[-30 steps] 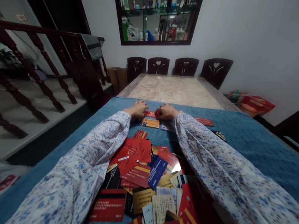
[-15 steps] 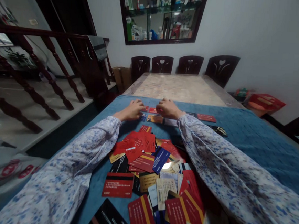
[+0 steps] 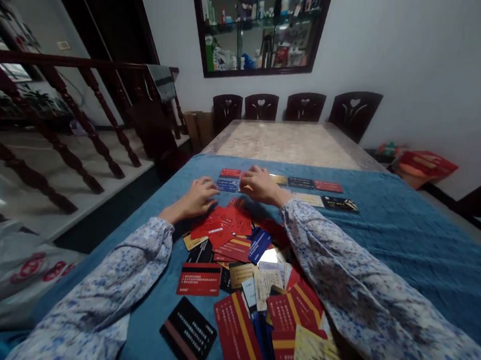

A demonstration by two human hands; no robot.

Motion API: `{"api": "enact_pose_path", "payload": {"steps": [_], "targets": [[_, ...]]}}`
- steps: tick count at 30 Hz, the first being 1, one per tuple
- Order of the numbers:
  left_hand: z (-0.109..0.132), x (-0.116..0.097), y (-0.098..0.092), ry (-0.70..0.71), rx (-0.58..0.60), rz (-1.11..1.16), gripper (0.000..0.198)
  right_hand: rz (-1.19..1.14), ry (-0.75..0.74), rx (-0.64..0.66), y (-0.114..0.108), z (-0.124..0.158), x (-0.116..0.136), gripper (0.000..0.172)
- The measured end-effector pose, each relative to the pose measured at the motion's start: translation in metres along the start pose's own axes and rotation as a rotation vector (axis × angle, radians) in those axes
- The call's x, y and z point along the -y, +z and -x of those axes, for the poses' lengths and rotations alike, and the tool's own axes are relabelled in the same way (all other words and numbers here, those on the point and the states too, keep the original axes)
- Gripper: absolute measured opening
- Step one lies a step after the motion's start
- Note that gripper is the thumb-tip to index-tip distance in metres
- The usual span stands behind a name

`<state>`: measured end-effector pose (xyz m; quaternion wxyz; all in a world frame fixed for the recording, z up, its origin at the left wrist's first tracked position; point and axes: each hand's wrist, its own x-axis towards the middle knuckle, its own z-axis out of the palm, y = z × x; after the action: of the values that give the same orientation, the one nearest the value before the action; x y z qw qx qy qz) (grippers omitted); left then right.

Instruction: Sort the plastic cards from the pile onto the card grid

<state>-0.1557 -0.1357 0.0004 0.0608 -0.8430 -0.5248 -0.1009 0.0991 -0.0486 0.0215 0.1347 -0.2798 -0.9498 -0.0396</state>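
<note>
My left hand is just left of the two rows, above the far left edge of the loose card pile. Its fingers are bent but apart, and no card shows in it. My right hand rests over the rows with fingers curved down, partly covering an orange card and a red card. Left of it lie a red card and, below that, a blue card. To its right run a dark card, a red card, a pale card and a black card.
Between my forearms spreads a heap of overlapping cards, including a red and gold card, a black card and a yellowish card. A blue cloth covers the near table. A plastic bag sits at left; chairs stand behind.
My left hand has drawn back toward me and left, uncovering the red and blue cards at the rows' left end. My right hand has shifted slightly left and nearer, from the far row toward the near row.
</note>
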Motion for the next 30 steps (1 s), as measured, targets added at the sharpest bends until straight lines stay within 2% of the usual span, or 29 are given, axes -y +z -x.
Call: {"api": "enact_pose_path", "payload": {"steps": [6, 13, 21, 30], "targets": [[0.036, -0.005, -0.003, -0.034, 0.008, 0.046, 0.027, -0.094, -0.088, -0.014, 0.013, 0.003, 0.021, 0.020], [0.060, -0.008, -0.007, -0.084, 0.030, 0.109, 0.026, -0.185, -0.217, 0.004, 0.025, 0.009, 0.044, 0.024], [0.073, -0.013, -0.030, -0.091, 0.090, 0.167, 0.027, -0.229, -0.353, 0.070, 0.033, 0.016, 0.058, 0.037], [0.077, -0.021, -0.028, -0.120, 0.261, 0.200, 0.033, -0.266, -0.368, 0.087, 0.035, 0.021, 0.067, 0.034]]}}
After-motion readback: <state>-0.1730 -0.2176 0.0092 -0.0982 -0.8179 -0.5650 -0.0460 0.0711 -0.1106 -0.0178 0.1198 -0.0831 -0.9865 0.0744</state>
